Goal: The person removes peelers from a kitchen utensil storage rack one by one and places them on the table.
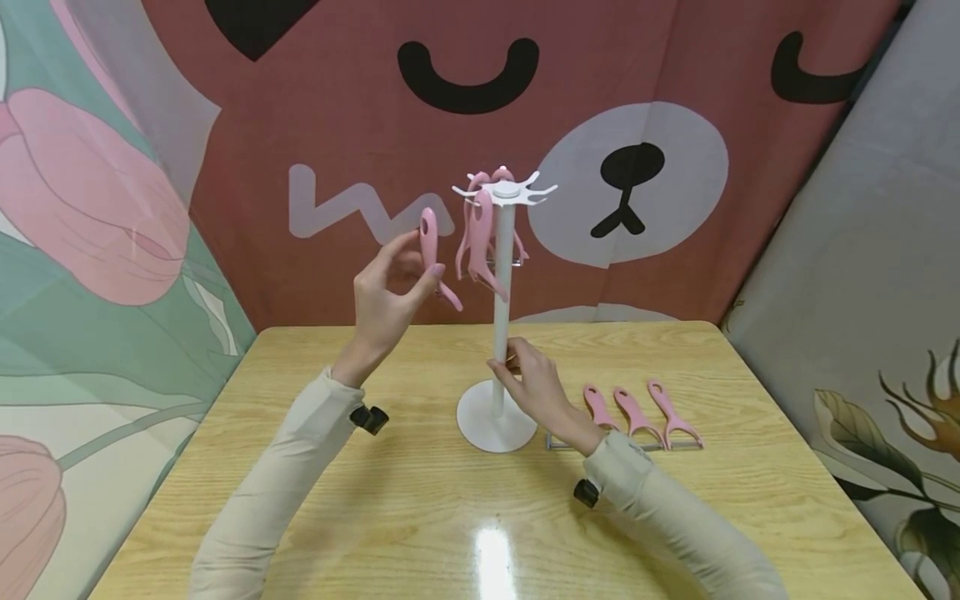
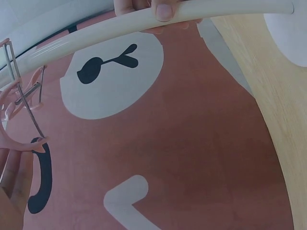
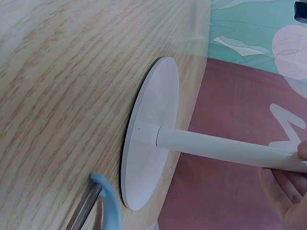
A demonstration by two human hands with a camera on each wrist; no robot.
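My left hand holds a pink Y-shaped peeler upright by its handle, just left of a white hook stand. Several pink peelers hang from the left and back hooks of the stand's top. My right hand grips the lower part of the white pole. In the left wrist view, part of my left hand shows below a pink peeler head. The right wrist view shows my right fingers around the pole, above the round base.
Three pink peelers lie on the wooden table right of the base, partly behind my right forearm. A light-blue curved end with a metal bar lies beside the base in the right wrist view. Printed cloth hangs behind the table.
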